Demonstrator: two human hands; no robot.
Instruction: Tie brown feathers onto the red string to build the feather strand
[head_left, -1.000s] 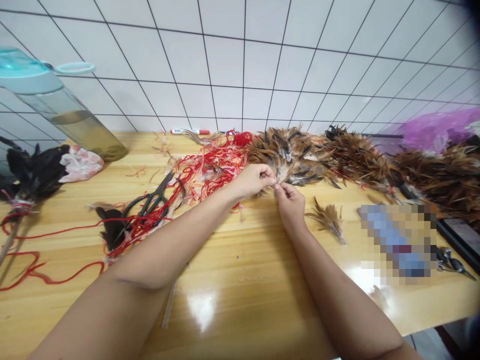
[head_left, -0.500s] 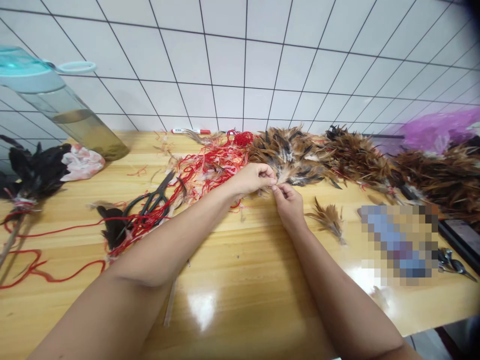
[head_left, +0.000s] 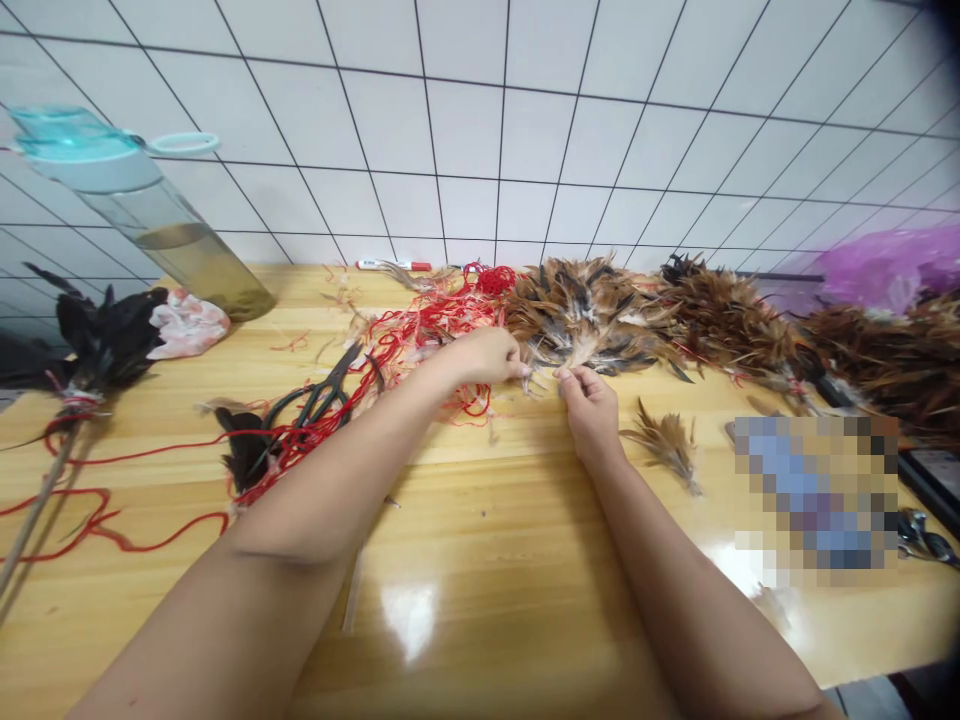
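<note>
My left hand (head_left: 486, 357) is closed in a pinch at the near edge of a fan of brown feathers (head_left: 589, 315) lying on the wooden table (head_left: 480, 560). My right hand (head_left: 592, 405) is closed too, pinching feather stems just right of the left hand, with a small gap between the two. A tangle of red string (head_left: 420, 335) lies under and left of my left hand. A small loose tuft of brown feathers (head_left: 667, 445) rests to the right of my right hand.
Black scissors (head_left: 311, 400) lie in the red string at the left. A water bottle (head_left: 150, 215), a black feather duster on a stick (head_left: 90, 345) and crumpled cloth (head_left: 187, 325) stand far left. More brown feathers (head_left: 885, 360), a purple bag (head_left: 889, 265) and a red marker (head_left: 394, 265) sit along the tiled wall.
My hands have drawn slightly apart at the feather stems; the left hand shifted a little left. The view drifted slightly right and down.
</note>
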